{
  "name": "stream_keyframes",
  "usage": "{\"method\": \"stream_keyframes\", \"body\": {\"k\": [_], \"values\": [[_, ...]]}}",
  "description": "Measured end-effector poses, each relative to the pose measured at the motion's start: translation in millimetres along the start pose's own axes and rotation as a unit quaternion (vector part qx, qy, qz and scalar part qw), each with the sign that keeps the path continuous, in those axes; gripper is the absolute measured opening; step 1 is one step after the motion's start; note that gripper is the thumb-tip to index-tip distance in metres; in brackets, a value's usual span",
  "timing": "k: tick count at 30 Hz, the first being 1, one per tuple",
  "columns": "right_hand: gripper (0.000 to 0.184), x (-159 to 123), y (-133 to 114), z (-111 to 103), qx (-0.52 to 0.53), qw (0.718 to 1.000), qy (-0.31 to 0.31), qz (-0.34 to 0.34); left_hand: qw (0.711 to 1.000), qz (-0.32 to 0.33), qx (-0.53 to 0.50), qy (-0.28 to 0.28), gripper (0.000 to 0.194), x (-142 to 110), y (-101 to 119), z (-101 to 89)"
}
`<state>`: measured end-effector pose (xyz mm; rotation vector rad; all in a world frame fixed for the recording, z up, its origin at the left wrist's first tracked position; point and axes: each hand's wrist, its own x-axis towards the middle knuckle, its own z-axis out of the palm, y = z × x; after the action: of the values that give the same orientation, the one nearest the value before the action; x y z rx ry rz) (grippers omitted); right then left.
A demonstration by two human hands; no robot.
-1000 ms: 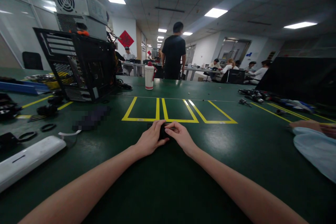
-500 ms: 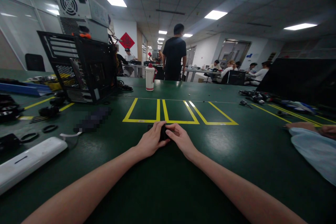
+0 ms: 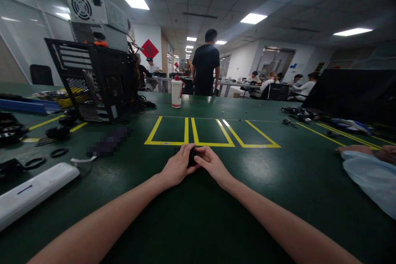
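Note:
A small black object [image 3: 192,157] sits between my two hands at the middle of the green table [image 3: 198,214]; my fingers cover most of it, and its kind cannot be made out. My left hand [image 3: 179,166] is closed around its left side, thumb below and fingers over the top. On the other side, my right hand [image 3: 213,162] has its thumb and fingers closed on the object's right edge. Just beyond my fingertips lie yellow tape outlines [image 3: 213,144] on the tabletop.
Left stands a black computer case [image 3: 102,78] with power supplies [image 3: 95,12] stacked on it. Nearer lie a white elongated device [image 3: 40,192] and black rings [image 3: 58,152]. A white bottle [image 3: 176,93] stands at the back. At right are cables [image 3: 300,113] and another person's sleeve [image 3: 371,177].
My right fingers have shifted very slightly on the black object. Otherwise both hands keep their places.

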<state>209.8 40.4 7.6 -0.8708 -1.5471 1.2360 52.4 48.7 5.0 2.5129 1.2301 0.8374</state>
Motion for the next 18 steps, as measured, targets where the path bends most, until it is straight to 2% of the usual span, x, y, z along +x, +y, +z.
{"method": "stream_keyframes", "body": {"k": [5,10,14,18], "values": [[0.026,5.4,2.0,-0.6,-0.033,0.999,0.036,0.01,1.0,-0.004,-0.003,0.0,0.056,0.5,1.6,-0.5],[0.032,4.3,2.8,-2.7,-0.014,0.999,0.013,0.047,1.0,-0.002,-0.003,-0.002,0.057,-0.9,1.4,-2.2],[0.027,-0.9,-0.6,0.6,0.027,1.0,-0.004,0.015,1.0,0.002,0.001,-0.004,0.056,-1.0,1.7,-2.9],[0.014,2.0,0.3,2.7,0.006,0.999,0.032,-0.018,1.0,0.0,0.004,0.005,0.055,0.2,2.8,-2.5]]}}
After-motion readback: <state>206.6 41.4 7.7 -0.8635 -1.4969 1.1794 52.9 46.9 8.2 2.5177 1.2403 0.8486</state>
